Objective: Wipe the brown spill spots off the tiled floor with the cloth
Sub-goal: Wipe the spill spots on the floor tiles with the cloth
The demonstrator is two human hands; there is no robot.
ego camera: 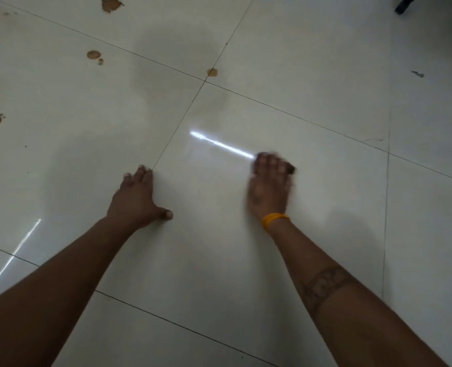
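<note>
Left hand [137, 197]: flat on the floor [312, 75], fingers straight, bracing.
Right hand [271, 185]: blurred, palm down; something dark peeks past its fingers, but whether it holds anything cannot be told.
Cloth: not clearly seen.
Spill spots [93, 54]: brown, toward the floor's far-left part, well apart from both hands.
Risk: glossy tile; the bracing palm may slip, and wiping may smear the spots.

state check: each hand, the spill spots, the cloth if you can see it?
left hand: open, flat on the floor, holds nothing
right hand: blurred, fingers over something dark, grip unclear
cloth: not clearly seen
brown spill spots: unwiped, several at upper left
tiled floor: glossy
</note>
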